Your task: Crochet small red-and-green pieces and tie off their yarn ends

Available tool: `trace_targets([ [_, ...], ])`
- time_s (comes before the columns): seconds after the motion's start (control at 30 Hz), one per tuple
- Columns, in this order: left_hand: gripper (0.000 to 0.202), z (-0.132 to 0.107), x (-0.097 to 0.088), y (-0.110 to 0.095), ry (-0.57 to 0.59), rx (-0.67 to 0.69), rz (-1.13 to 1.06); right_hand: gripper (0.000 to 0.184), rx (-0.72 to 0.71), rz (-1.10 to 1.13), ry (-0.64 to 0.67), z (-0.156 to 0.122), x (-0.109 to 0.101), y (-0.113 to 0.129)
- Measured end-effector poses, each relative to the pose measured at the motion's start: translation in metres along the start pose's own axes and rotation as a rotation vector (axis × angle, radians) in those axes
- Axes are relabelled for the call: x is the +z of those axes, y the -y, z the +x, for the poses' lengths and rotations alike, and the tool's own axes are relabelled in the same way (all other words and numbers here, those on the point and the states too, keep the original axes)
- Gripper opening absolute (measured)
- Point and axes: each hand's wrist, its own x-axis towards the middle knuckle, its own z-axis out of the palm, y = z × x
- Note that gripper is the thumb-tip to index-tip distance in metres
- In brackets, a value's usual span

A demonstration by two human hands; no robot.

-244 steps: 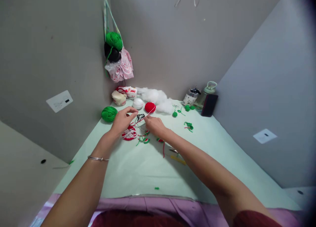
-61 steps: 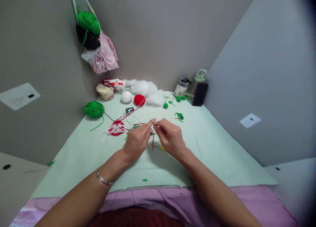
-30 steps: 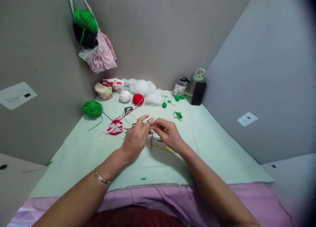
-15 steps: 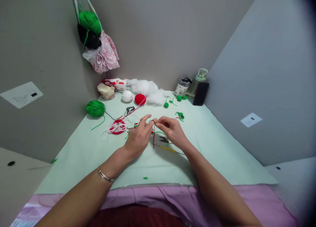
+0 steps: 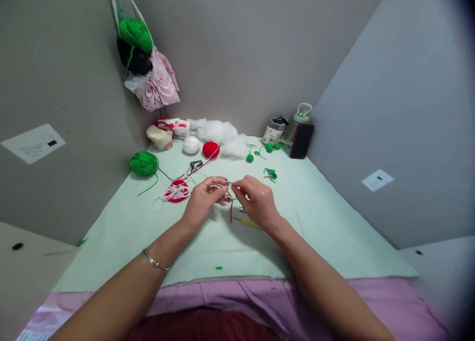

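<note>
My left hand (image 5: 203,200) is closed, its thumb and index finger pinched together on a thin dark strand of yarn (image 5: 228,182). Facing it, my right hand (image 5: 259,200) pinches the same strand between thumb and fingertips. Only a short dark piece shows in the small gap between the hands. Below them a red yarn tail (image 5: 231,213) and some green yarn lie on the cloth. A yellow-handled crochet hook (image 5: 249,223) rests partly hidden under my right hand. Near it, the metal tips of what looks like scissors (image 5: 241,209) stick out.
Left of my hands lie a red disc wound with white yarn (image 5: 176,191) and a green yarn ball (image 5: 143,164). Farther back are a white ball (image 5: 191,145), a red yarn ball (image 5: 211,149), stuffing (image 5: 218,133), green crocheted pieces (image 5: 272,174), a phone (image 5: 302,141) and a bottle (image 5: 302,114).
My left hand has turned, its raised fingers curling in to pinch with the thumb. The right hand has shifted slightly and now covers more of the crochet hook.
</note>
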Motion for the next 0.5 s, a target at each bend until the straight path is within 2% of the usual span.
trace_targets([
  [0.3, 0.027, -0.0007, 0.0019, -0.0050, -0.032, -0.086, -0.135, 0.024, -0.060, -0.104, 0.023, -0.0042, 0.0047, 0.0007],
  [0.5, 0.020, -0.0025, 0.0027, -0.0096, -0.007, -0.113, -0.201, 0.024, -0.095, -0.158, 0.001, -0.0040, 0.0051, 0.0008],
])
